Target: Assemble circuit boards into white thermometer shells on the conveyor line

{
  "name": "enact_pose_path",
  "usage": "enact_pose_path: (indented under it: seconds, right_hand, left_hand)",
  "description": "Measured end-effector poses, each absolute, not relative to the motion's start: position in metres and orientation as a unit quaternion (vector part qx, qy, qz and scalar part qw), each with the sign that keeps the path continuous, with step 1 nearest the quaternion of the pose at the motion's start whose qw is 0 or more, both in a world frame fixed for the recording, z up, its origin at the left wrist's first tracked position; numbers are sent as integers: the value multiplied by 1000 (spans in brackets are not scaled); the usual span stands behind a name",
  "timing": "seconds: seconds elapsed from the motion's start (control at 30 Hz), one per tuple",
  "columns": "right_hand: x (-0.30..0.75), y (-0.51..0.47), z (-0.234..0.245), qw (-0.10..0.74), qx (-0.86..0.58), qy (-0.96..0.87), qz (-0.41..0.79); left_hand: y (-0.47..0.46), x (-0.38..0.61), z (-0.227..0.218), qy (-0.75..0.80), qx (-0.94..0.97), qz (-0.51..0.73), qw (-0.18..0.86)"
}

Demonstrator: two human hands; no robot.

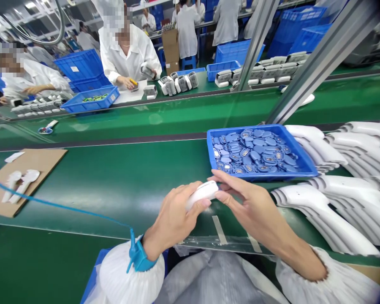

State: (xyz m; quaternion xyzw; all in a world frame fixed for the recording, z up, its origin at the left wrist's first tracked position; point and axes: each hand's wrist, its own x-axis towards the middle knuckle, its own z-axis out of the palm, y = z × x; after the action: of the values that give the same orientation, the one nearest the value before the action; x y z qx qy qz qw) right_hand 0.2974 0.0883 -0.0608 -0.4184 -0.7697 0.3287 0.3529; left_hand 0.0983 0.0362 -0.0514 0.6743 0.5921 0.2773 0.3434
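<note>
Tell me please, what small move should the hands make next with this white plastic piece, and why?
Probably the right hand should lift one blue part from the blue plastic tray, because the left hand holds the white plastic piece, while the right hand's fingertips only touch its end, close to the tray's rim.

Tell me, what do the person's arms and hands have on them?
The bare left hand and bare right hand wear no gloves. Each arm has a puffy white fabric sleeve gathered at an elastic cuff. Around the left wrist sits a bright blue wrist strap, with a thin blue cord running away from it.
</note>
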Motion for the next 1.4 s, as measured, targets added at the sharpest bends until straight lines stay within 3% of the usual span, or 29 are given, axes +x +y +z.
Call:
enact_pose_path:
  seconds: [0.23, 0.37, 0.47, 0.57, 0.63, 0.7, 0.8, 0.9, 0.97, 1.03, 1.17, 1.27, 1.4]
  right_hand:
    - [296, 72, -75, 377, -405, -813, 183]
    - [307, 59, -78, 317, -423, -813, 245]
    - [310, 47, -84, 260, -417, -824, 284]
    - [304, 34, -93, 276, -403, -842, 227]
    - [298, 28, -96, 306, -408, -835, 208]
    - [294, 26, -94, 300, -447, -798, 272]
    - [290, 34, -87, 239, -556, -630, 487]
    - [289, 46, -84, 157, -591, -387, 691]
    - [287, 50, -87, 85, -574, -344, 739]
    - [283, 48, -91, 68, -565, -457, 684]
    - [273, 38, -101, 156, -488, -746, 424]
    - [264, 33, -109, 190, -461, -808, 314]
    - [256, 34, -112, 215, -460, -816, 276]
  left_hand:
    - [39, 105, -67, 558, 781, 245, 140]
    - [35, 111, -78, 634, 677, 351, 130]
    - [36, 117, -92, 689, 591, 414, 63]
    - [46, 120, -100, 659, 616, 431, -13]
    - [52, 118, -98, 646, 634, 425, -10]
    - [54, 112, -93, 656, 641, 395, 60]
    - [47, 103, -86, 642, 640, 391, 159]
    - [37, 101, -91, 610, 604, 488, 156]
    - [37, 103, -99, 641, 534, 536, 130]
    - [42, 105, -106, 689, 481, 532, 100]
    - [63, 105, -110, 726, 494, 472, 77]
    - [75, 103, -109, 728, 524, 439, 61]
    - [81, 101, -105, 725, 564, 391, 60]
